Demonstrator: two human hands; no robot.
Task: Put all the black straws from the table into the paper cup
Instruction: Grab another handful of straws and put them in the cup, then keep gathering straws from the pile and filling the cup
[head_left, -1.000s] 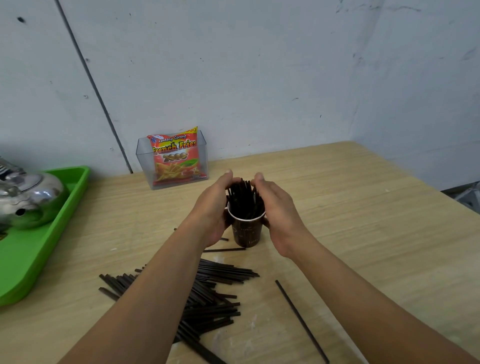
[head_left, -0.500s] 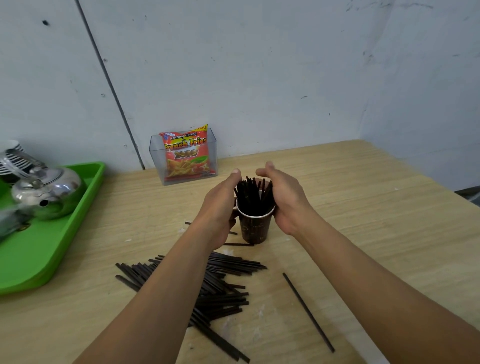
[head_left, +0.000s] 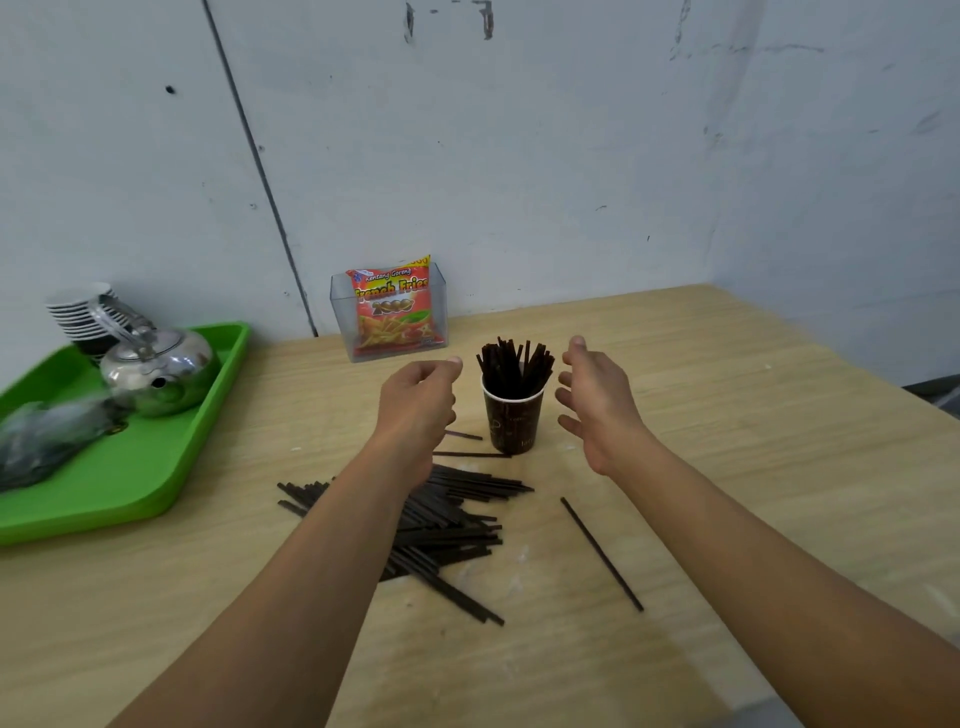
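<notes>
A dark brown paper cup (head_left: 511, 423) stands upright on the wooden table (head_left: 727, 415), with several black straws (head_left: 514, 366) sticking up out of it. My left hand (head_left: 418, 405) hovers just left of the cup, fingers loosely curled and holding nothing. My right hand (head_left: 597, 400) is just right of the cup, fingers spread and empty. Neither hand touches the cup. A pile of black straws (head_left: 452, 519) lies on the table in front of the cup, partly hidden by my left forearm. A single straw (head_left: 601, 554) lies apart to the right.
A green tray (head_left: 135, 467) at the left holds a metal teapot (head_left: 158, 366), stacked cups (head_left: 78, 312) and a blurred wrapped item (head_left: 47, 441). A clear box with a French fries snack bag (head_left: 392, 312) stands against the wall behind the cup. Walls close the back and right.
Both hands have let go of the cup and the straws in it and moved apart to either side. The camera has tilted up.
</notes>
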